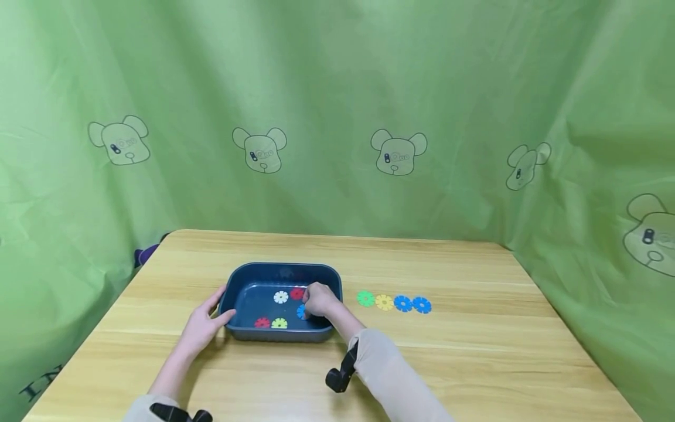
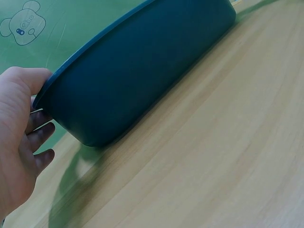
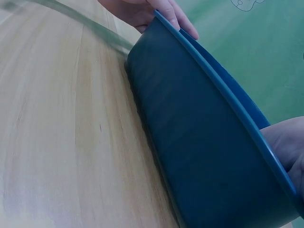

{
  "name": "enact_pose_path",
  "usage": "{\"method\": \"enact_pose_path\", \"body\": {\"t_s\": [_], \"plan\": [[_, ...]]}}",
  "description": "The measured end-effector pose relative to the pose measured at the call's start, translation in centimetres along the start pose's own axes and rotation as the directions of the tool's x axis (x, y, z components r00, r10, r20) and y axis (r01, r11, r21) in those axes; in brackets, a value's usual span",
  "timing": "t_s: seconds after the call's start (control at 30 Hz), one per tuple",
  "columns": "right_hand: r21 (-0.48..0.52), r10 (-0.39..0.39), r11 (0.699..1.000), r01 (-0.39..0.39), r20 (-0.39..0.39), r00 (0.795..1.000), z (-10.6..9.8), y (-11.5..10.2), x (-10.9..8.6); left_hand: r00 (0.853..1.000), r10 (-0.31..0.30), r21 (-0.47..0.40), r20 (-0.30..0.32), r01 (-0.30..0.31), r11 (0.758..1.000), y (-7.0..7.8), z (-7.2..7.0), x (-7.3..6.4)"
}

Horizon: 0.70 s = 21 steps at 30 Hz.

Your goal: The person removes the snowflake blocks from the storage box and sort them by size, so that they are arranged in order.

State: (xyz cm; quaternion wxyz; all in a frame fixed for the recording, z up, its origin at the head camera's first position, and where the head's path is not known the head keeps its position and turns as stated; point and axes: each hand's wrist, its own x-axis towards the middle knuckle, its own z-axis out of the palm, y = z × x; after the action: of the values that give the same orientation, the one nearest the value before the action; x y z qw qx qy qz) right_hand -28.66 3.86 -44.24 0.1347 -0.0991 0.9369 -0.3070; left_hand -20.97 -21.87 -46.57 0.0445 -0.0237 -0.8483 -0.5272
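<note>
A dark blue rectangular basin [image 1: 279, 335] stands on the table. My left hand [image 1: 203, 325] grips its left end, thumb over the rim and fingers outside, as the left wrist view shows too. My right hand [image 1: 320, 300] reaches over the right wall, fingers bent down beside a blue snowflake disc [image 1: 300, 312]; I cannot tell whether they pinch it. In the right wrist view the wall hides those fingertips. Also in the basin lie a white disc [image 1: 278, 298], a red disc [image 1: 296, 293], another red disc [image 1: 262, 323] and a yellow-green disc [image 1: 279, 324].
Right of the basin, a row on the wooden table [image 1: 490, 346] holds a green disc [image 1: 362, 299], a yellow disc [image 1: 382, 302] and two blue discs [image 1: 419, 305]. A green curtain [image 1: 327, 70] with bear faces hangs behind the table and along its sides.
</note>
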Motion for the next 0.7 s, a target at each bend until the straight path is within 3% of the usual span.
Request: {"method": "enact_pose_path", "body": {"t_s": [0.47,0.7], "plan": [[-0.137,-0.056,0.989,0.056,0.002,0.998,0.02,-0.12,-0.07,1.000,0.003,-0.021,0.002,-0.003,1.000,0.39,-0.05,-0.05],[-0.122,-0.063,0.991,0.063,0.008,0.998,-0.09,-0.07,-0.32,1.000,-0.002,-0.017,0.008,0.002,1.000,0.39,-0.01,-0.06]]}}
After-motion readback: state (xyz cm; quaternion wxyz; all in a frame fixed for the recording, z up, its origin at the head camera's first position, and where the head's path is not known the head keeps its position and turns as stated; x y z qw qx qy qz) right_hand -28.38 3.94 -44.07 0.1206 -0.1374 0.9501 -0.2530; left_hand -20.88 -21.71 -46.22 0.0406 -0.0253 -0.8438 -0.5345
